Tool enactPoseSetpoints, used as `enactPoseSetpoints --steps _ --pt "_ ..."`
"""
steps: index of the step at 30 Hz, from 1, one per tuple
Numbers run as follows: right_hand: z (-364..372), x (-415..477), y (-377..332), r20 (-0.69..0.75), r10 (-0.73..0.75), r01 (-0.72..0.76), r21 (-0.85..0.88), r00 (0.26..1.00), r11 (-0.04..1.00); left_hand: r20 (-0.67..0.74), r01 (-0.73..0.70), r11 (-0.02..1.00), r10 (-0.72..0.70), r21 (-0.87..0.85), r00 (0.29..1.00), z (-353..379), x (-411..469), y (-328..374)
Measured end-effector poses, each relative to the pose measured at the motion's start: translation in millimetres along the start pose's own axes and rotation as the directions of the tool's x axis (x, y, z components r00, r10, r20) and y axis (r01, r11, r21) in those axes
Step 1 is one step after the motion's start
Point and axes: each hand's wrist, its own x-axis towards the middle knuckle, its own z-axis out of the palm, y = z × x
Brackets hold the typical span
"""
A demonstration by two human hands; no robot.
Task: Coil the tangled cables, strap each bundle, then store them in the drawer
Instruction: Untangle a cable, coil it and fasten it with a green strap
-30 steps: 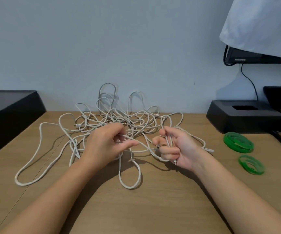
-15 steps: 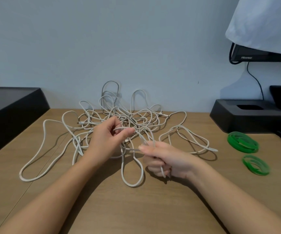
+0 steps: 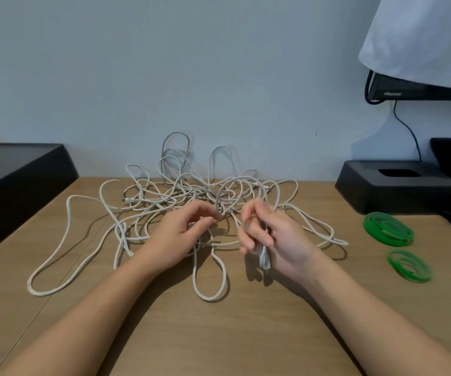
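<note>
Head view: the white cables [image 3: 181, 196] sprawl tangled mid-worktop [image 3: 246, 335]. The left hand [image 3: 181, 234] pinches a strand; the right hand [image 3: 270, 237] is curled around a blurred cable end — connector unclear. Two green straps [image 3: 387, 229] lie at 3 o'clock; a monitor [image 3: 419, 90] is cut off upper right.

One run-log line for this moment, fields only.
phase: untangling | left hand: pinching strand in white cable tangle | right hand: gripping cable end | green straps: unused on table | bundles: none
</note>
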Motion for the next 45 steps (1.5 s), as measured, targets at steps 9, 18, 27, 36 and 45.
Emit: enactPoseSetpoints --steps 9,18,27,36,45 --pt "0.6 -1.6 -0.8 -0.039 -0.015 0.019 0.106 0.999 0.994 -0.017 -0.04 0.998 0.041 0.058 0.999 4.0 -0.2 11.1" --pt "0.9 0.9 -4.3 -0.221 -0.134 0.185 0.228 0.966 0.956 -0.173 -0.009 0.999 0.017 0.05 0.985 -3.2 -0.8 9.9" --pt "-9.8 1.0 -1.8 -0.323 -0.104 0.087 -0.065 0.941 0.994 -0.023 -0.229 0.909 0.253 0.349 0.967 -1.0 -2.8 9.1" --pt "-7.5 2.4 -0.6 -0.236 -0.089 0.066 -0.102 0.968 0.993 0.136 -0.384 0.78 0.367 0.495 0.92 11.7 -4.3 16.7" --pt "-2.6 5.4 -2.3 -0.323 -0.142 0.129 -0.061 0.936 0.99 0.191 -0.338 0.816 0.28 0.469 0.941 19.7 0.1 17.8"
